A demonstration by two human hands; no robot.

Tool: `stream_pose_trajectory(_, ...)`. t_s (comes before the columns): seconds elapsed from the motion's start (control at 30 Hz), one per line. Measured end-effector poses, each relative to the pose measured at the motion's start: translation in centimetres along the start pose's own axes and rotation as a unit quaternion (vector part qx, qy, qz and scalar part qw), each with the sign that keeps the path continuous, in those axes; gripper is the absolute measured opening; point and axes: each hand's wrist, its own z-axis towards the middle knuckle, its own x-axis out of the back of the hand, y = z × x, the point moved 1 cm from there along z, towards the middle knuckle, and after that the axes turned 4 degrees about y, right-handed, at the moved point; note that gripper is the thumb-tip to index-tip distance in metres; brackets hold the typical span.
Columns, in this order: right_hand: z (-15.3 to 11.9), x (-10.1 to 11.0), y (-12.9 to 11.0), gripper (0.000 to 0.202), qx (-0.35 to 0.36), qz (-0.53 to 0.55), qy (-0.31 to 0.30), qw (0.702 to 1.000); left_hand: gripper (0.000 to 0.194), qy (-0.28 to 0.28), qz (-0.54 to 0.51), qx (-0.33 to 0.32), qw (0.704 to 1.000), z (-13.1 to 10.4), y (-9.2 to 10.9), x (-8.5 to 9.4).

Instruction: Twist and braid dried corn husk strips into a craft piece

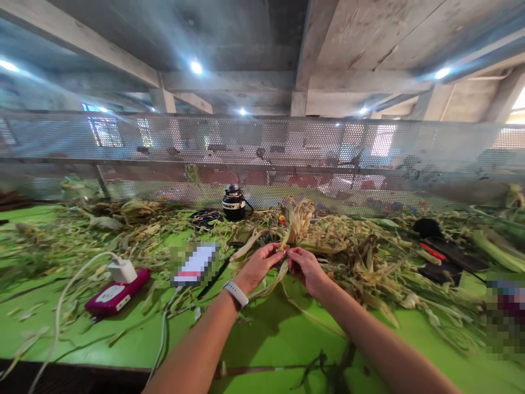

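Above the green table, my left hand point(258, 268), with a white band at the wrist, is closed in a pinch on a pale dried corn husk point(283, 273). Fingers also pressed together, my right hand point(305, 269) grips the same husk from the other side; the two hands' fingertips nearly meet. A ruffled, dry husk bunch point(301, 218) stands up just beyond the fingertips; whether it is joined to the held piece I cannot tell. The fingers partly cover the spot they pinch. Loose husk strips point(369, 268) lie around both hands.
A phone point(196, 264) with a cable lies left of my hands. Farther left, a white charger point(122, 271) is plugged into a magenta power strip point(118, 293). A black jug point(233, 203) stands at the back, before a perforated metal screen point(262, 137). Scissors point(432, 251) lie right.
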Motion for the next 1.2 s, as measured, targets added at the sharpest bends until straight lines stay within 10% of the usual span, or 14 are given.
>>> stream_pose_trajectory(0.57,0.4,0.2,0.6,0.025,0.176,-0.215,0.016,0.961,0.038,0.113,0.031,-0.038,0.992,0.2,-0.1,-0.2)
stream_pose_trajectory(0.67,-0.1,0.3,0.3,0.016,0.28,-0.369,0.024,0.886,0.037,0.123,0.033,-0.054,0.99,0.3,-0.3,-0.1)
stream_pose_trajectory(0.9,-1.0,0.2,-0.4,0.023,0.446,-0.67,0.002,0.593,0.034,0.129,0.204,-0.15,0.959,0.6,-1.2,0.7)
stream_pose_trajectory(1.2,-0.8,0.6,-0.9,0.012,0.484,-0.655,0.048,0.578,0.025,0.083,0.322,-0.211,0.919,0.4,-0.4,0.7)
